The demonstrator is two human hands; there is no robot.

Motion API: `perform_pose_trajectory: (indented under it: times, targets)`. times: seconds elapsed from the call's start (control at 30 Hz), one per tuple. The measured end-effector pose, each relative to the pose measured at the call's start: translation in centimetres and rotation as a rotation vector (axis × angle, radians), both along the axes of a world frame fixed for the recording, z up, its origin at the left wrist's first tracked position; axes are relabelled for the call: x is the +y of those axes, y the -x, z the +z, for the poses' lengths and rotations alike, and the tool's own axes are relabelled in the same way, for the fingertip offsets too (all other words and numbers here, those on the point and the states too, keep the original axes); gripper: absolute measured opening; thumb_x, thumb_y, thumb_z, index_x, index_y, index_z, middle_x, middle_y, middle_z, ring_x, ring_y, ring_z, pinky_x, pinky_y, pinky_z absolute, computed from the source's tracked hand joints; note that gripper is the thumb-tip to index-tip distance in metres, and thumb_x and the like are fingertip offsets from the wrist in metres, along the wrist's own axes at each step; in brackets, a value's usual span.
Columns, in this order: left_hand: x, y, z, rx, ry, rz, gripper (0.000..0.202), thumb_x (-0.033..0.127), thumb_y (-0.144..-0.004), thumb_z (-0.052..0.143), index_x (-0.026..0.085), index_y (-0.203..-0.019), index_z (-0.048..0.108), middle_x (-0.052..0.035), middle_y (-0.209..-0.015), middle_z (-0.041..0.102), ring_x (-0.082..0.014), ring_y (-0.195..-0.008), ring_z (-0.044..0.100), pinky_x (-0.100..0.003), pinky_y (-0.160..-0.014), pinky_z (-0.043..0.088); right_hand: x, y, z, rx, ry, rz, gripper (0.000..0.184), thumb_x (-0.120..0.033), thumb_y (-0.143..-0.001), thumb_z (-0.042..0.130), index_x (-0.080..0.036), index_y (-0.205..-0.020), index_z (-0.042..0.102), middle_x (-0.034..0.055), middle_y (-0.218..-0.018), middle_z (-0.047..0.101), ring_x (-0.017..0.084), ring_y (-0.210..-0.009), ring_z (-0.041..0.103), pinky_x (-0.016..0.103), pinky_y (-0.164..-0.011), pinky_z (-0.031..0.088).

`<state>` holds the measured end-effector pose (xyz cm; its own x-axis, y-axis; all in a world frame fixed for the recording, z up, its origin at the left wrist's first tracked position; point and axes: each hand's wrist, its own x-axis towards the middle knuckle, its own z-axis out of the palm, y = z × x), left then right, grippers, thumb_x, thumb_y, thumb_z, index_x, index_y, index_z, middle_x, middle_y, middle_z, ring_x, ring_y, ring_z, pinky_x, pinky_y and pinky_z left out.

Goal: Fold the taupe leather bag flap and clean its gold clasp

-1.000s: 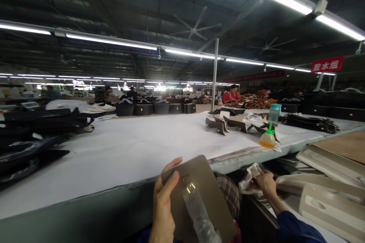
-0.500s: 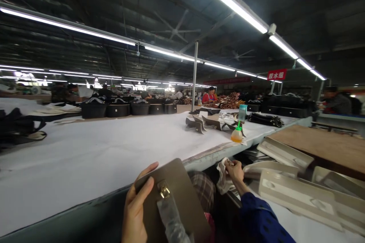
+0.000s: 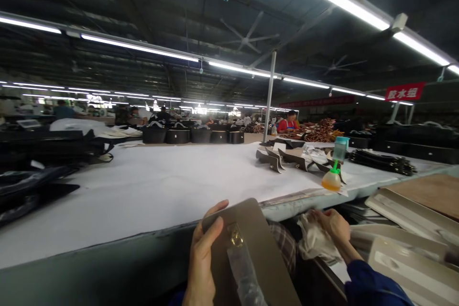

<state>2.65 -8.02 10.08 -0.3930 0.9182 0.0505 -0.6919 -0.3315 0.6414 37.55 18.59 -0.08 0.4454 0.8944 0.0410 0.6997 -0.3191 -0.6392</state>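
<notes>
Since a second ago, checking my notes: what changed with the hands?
The right hand shifted its fingers over the white cloth, bunching it lower. The left hand keeps gripping the tan flap by its left edge; the glue bottle stays put.

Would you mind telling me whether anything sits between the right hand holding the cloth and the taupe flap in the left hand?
Nothing visible does. The right hand grips a white cloth, the left hand the taupe flap; only plaid fabric shows behind the gap.
</notes>
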Motion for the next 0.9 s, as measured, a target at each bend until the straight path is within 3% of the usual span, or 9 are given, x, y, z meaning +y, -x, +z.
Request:
perform_pose_trajectory:
  times: [0.13, 0.3, 0.4, 0.5, 0.57, 0.63, 0.7, 0.8, 0.9]
  targets:
    - [0.3, -0.2, 0.1, -0.046, -0.024, -0.006, 0.047, 0.032, -0.063, 0.089, 0.018, -0.107, 0.078, -0.007, -0.084, 0.083, -0.0318, -0.09, 0.079, -0.037, -0.08, 0.061, 0.0, 1.1, -0.5, 0.001, -0.007, -0.034, 0.038, -0.039, -0.097, 0.064, -0.018, -0.128, 0.06, 0.0092, -0.124, 0.066, 0.024, -0.106, 0.067, 0.046, -0.089, 0.057]
    - [0.5, 0.0, 0.3, -0.093, -0.046, -0.006, 0.04, 0.027, -0.066, 0.086, 0.017, -0.104, 0.078, -0.0066, -0.085, 0.084, -0.0243, -0.076, 0.08, -0.031, -0.076, 0.061, -1.2, 2.8, -0.5, 0.021, -0.09, 0.083, 0.043, -0.031, -0.097, 0.066, -0.02, -0.137, 0.055, 0.0089, -0.127, 0.065, 0.025, -0.107, 0.068, 0.046, -0.091, 0.056]
    - [0.3, 0.5, 0.4, -0.097, -0.056, 0.005, 0.039, 0.027, -0.065, 0.088, 0.017, -0.101, 0.079, -0.0065, -0.084, 0.084, -0.0247, -0.078, 0.08, -0.03, -0.076, 0.06, -2.1, 3.5, 1.4, 0.046, -0.144, 0.076, 0.048, -0.031, -0.096, 0.066, -0.021, -0.141, 0.052, 0.011, -0.138, 0.059, 0.029, -0.118, 0.063, 0.053, -0.098, 0.052]
    - [-0.3, 0.8, 0.5, -0.082, -0.056, 0.015, 0.04, 0.029, -0.065, 0.089, 0.019, -0.102, 0.079, -0.0059, -0.085, 0.084, -0.0255, -0.086, 0.08, -0.027, -0.077, 0.06, -4.0, 4.8, 4.8, 0.118, -0.243, 0.079, 0.051, -0.035, -0.098, 0.063, -0.02, -0.145, 0.047, 0.0131, -0.145, 0.053, 0.032, -0.126, 0.057, 0.059, -0.105, 0.044]
    - [-0.8, 0.6, 0.6, -0.06, -0.039, 0.016, 0.042, 0.031, -0.067, 0.088, 0.021, -0.106, 0.079, -0.0057, -0.085, 0.084, -0.0271, -0.091, 0.079, -0.028, -0.076, 0.06, -6.6, 6.4, 7.2, 0.226, -0.301, 0.222, 0.049, -0.039, -0.099, 0.058, -0.015, -0.141, 0.049, 0.0144, -0.133, 0.063, 0.029, -0.114, 0.065, 0.053, -0.102, 0.048]
    - [-1.4, 0.0, 0.6, -0.017, -0.011, 0.025, 0.044, 0.034, -0.069, 0.087, 0.021, -0.111, 0.077, -0.0062, -0.088, 0.084, -0.0293, -0.094, 0.078, -0.031, -0.076, 0.061, -10.7, 8.7, 9.4, 0.362, -0.367, 0.489, 0.058, -0.053, -0.098, 0.05, -0.012, -0.139, 0.051, 0.0162, -0.121, 0.07, 0.027, -0.103, 0.07, 0.044, -0.096, 0.053]
    - [-2.0, -0.9, 0.6, 0.046, 0.013, 0.063, 0.048, 0.036, -0.07, 0.086, 0.021, -0.114, 0.076, -0.0069, -0.094, 0.084, -0.0308, -0.1, 0.077, -0.033, -0.081, 0.061, -15.6, 11.1, 11.2, 0.468, -0.424, 0.73, 0.074, -0.075, -0.089, 0.047, -0.022, -0.142, 0.051, 0.0108, -0.122, 0.071, 0.025, -0.103, 0.07, 0.038, -0.094, 0.055]
    - [-3.0, -2.2, 0.8, 0.117, 0.038, 0.121, 0.05, 0.04, -0.069, 0.086, 0.02, -0.114, 0.076, -0.0067, -0.101, 0.083, -0.0307, -0.106, 0.075, -0.032, -0.086, 0.06, -22.3, 14.3, 13.2, 0.779, -0.382, 1.159, 0.072, -0.074, -0.09, 0.051, -0.035, -0.15, 0.043, 0.004, -0.118, 0.071, 0.021, -0.097, 0.069, 0.034, -0.088, 0.055]
    - [-4.0, -2.8, 1.4, 0.219, 0.049, 0.08, 0.052, 0.046, -0.068, 0.087, 0.023, -0.113, 0.076, -0.0036, -0.097, 0.083, -0.0263, -0.092, 0.078, -0.027, -0.075, 0.061, -26.0, 16.0, 14.3, 1.004, -0.246, 1.107, 0.069, -0.058, -0.087, 0.07, -0.04, -0.149, 0.044, -0.0025, -0.098, 0.071, 0.016, -0.086, 0.068, 0.025, -0.076, 0.054]
